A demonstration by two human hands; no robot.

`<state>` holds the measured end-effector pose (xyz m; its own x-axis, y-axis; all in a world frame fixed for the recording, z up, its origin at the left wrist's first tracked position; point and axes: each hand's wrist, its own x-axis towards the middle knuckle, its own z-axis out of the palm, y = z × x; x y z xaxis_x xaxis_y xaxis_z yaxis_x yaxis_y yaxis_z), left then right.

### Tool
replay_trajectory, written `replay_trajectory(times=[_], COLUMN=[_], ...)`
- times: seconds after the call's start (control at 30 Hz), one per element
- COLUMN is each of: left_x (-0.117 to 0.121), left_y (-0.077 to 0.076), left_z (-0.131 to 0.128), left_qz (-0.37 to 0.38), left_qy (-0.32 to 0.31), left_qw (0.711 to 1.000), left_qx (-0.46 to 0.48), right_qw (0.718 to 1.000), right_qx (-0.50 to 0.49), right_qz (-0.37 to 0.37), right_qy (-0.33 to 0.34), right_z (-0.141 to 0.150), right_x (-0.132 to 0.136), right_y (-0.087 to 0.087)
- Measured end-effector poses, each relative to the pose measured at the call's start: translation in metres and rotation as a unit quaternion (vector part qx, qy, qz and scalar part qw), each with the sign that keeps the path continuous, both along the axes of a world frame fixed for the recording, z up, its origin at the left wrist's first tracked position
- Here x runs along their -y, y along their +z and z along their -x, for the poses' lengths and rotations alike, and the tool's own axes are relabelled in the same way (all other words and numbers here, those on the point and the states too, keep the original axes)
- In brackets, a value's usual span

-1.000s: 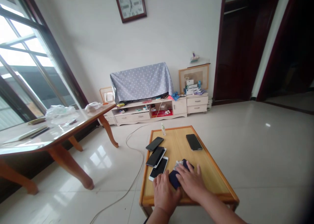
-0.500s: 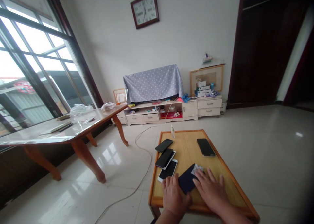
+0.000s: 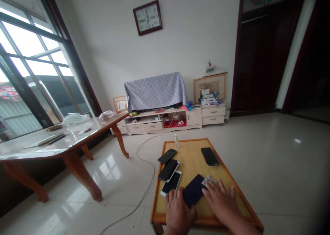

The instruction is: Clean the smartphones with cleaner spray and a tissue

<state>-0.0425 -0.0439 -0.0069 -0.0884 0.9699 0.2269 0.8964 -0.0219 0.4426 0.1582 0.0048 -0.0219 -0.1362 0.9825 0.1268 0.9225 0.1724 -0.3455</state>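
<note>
A dark blue flat rectangle, like a phone back or a thin case, lies on the low wooden table. My left hand grips its left and lower edges between bent fingers and thumb. At its upper right corner is a small crumpled pale grey cloth. My right hand has its foremost fingertips pressed on that cloth, the other fingers spread. Just beyond my left hand lies a white phone, partly under a pair of stacked phones.
Farther along are a black phone, another phone at the right and a small clear bottle. A cable runs over the floor. A larger table stands left; a low white cabinet lines the wall.
My right hand and the crumpled cloth have slid right, uncovering more of the dark blue rectangle's upper corner. My left hand keeps its place at the edge. The whole view has shifted slightly.
</note>
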Motion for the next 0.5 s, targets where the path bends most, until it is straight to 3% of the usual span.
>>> replay_trajectory(times=[0.23, 0.43, 0.5], left_x=[-0.004, -0.011, -0.014], left_y=[0.004, 0.003, -0.003], left_z=[-0.005, -0.011, -0.012], left_qz=[0.025, 0.031, 0.017], left_qy=[0.023, 0.036, 0.051], left_qw=[0.999, 0.997, 0.995], left_qx=[-0.022, -0.068, -0.082], right_qw=[0.981, 0.998, 0.998], right_qx=[-0.059, -0.059, -0.067], right_qz=[0.026, -0.003, -0.005], right_qy=[0.182, 0.021, -0.004], right_z=[0.03, 0.012, 0.006], right_x=[0.022, -0.014, -0.025], right_y=[0.004, 0.009, 0.01])
